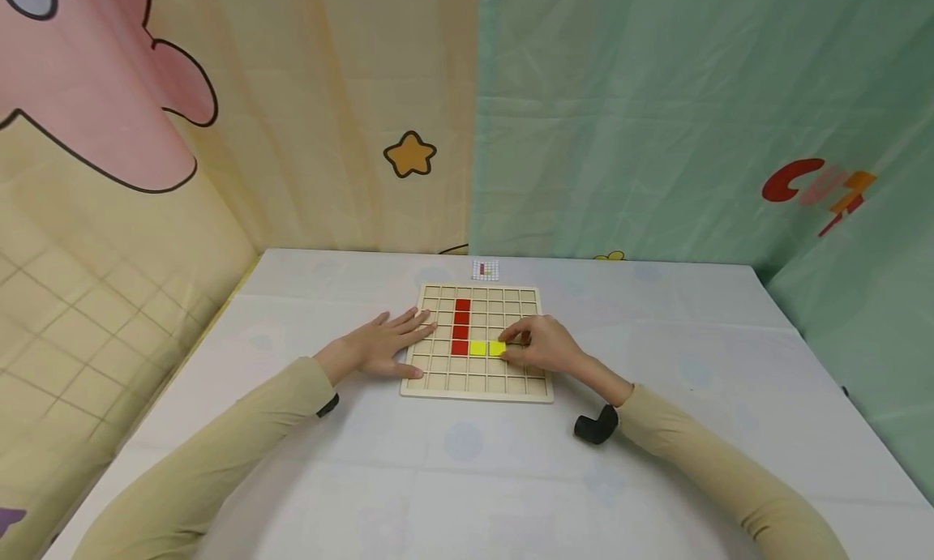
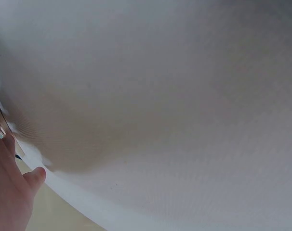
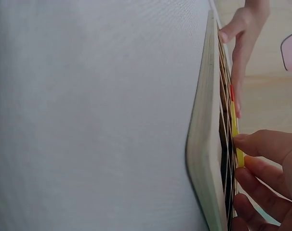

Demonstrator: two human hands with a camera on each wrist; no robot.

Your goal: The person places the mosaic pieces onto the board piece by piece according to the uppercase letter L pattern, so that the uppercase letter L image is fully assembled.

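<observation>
A square wooden grid board (image 1: 474, 396) lies on the table in the head view. In its upper left part stands a column of red tiles (image 1: 460, 327). Beside the column's lower end sits a yellow tile (image 1: 477, 348). Just right of that one, my right hand (image 1: 547, 345) pinches a second yellow tile (image 1: 498, 348) between thumb and fingers, at the board's surface. The right wrist view shows this yellow tile (image 3: 240, 158) edge-on above the board's thick rim (image 3: 203, 120). My left hand (image 1: 383, 347) rests with spread fingers over the board's left edge, holding nothing.
A small card (image 1: 485, 271) with a printed grid and coloured squares lies behind the board. White cloth covers the table (image 1: 409, 479). Printed curtains (image 1: 620, 122) hang along its back and sides. A black wrist mount (image 1: 596, 425) juts below the right wrist.
</observation>
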